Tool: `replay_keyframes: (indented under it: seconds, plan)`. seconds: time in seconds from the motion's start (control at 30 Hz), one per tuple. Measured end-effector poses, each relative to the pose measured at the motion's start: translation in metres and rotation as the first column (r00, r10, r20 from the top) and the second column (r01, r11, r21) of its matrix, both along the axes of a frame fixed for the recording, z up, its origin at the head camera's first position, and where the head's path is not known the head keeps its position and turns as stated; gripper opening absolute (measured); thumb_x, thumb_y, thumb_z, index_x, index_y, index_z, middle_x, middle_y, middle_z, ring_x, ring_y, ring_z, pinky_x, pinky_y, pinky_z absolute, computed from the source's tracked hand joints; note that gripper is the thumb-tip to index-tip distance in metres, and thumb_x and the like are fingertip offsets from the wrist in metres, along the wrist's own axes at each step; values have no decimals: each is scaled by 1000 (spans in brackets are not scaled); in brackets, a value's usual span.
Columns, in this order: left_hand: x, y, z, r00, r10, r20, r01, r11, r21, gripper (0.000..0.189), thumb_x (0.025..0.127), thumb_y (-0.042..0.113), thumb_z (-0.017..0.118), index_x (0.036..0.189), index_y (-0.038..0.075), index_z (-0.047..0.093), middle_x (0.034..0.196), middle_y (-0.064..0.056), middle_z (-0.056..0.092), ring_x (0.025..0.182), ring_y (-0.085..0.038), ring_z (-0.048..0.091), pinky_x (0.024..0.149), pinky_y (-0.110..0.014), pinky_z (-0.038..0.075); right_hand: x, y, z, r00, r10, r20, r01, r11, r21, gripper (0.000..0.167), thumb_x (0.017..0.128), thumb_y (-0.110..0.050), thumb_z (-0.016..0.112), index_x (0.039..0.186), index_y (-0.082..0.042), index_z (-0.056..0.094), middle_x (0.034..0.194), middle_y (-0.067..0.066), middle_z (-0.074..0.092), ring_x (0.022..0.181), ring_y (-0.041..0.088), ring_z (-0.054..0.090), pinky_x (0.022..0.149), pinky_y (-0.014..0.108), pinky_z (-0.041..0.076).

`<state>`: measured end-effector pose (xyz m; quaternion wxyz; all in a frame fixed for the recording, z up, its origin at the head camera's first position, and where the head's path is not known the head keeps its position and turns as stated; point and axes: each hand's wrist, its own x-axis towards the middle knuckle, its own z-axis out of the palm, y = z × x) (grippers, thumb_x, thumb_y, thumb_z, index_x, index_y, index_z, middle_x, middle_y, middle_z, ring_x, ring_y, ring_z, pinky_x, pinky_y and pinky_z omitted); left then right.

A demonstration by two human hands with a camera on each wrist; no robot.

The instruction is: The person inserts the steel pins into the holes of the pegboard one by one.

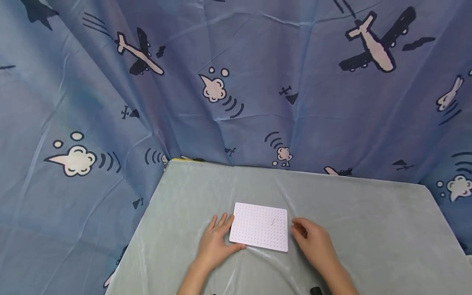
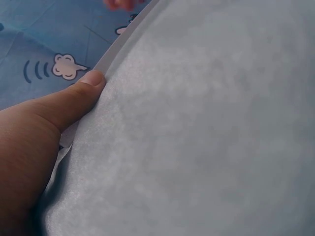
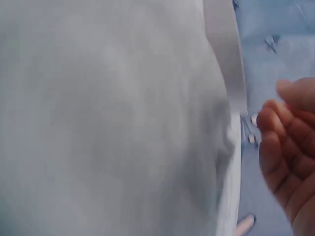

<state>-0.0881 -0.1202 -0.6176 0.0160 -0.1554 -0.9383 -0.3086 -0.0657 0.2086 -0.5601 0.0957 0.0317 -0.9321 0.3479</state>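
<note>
A white rectangular pad [image 1: 258, 231] with rounded corners and a grid of small dots lies on the table. A short dark line [image 1: 273, 222] shows on its right half. My left hand [image 1: 216, 245] rests at the pad's left side, fingers spread and fairly straight, thumb along the near edge. In the left wrist view the thumb [image 2: 81, 96] touches the pad's pale side edge. Just right of the pad, apart from it, hovers my right hand [image 1: 313, 242]. Its fingers are loosely curled, with nothing visible between them in the right wrist view.
A pale grey-green cover [image 1: 368, 221] is spread over the table. Blue cloth [image 1: 250, 82] printed with planes and clouds hangs behind it and at the sides. A small black object [image 1: 316, 291] shows at the bottom edge, near the right forearm.
</note>
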Motion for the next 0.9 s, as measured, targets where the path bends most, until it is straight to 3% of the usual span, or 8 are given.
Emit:
replay_keyframes:
  seconds: [0.1, 0.23, 0.47, 0.9]
  plan:
    - [4, -1, -1, 1000, 9, 14, -9, 1000, -5, 107, 74, 75, 88, 160, 16, 59, 161, -12, 56, 157, -44, 41, 129, -58, 38, 14, 16, 1, 999, -49, 7, 48, 997, 65, 19, 90, -5, 88, 107, -7, 81, 88, -5, 70, 75, 8, 61, 63, 31, 56]
    - [5, -1, -2, 1000, 16, 20, -16, 1000, -19, 108, 74, 77, 86, 161, 18, 58, 163, -10, 54, 158, -37, 40, 132, -52, 33, 26, 30, 2, 992, -81, 95, 68, 989, 128, 16, 91, -8, 87, 106, -6, 80, 91, -1, 71, 80, 14, 64, 68, 38, 59]
    - [2, 1, -2, 1000, 4, -5, -4, 1000, -24, 107, 76, 77, 84, 161, 17, 58, 162, -10, 55, 158, -30, 42, 134, -48, 30, 26, 38, 2, 955, -82, 286, 30, 983, 181, 15, 95, -13, 84, 104, -3, 79, 91, 0, 69, 80, 16, 64, 70, 43, 59]
    - [1, 4, -1, 998, -6, -60, 2, 998, -64, 103, 80, 76, 82, 159, 14, 59, 159, -7, 59, 154, -21, 48, 136, -44, 26, 24, 35, -1, 948, -117, 296, 58, 978, 200, 22, 99, -14, 79, 107, 5, 74, 84, 4, 65, 73, 20, 61, 66, 47, 57]
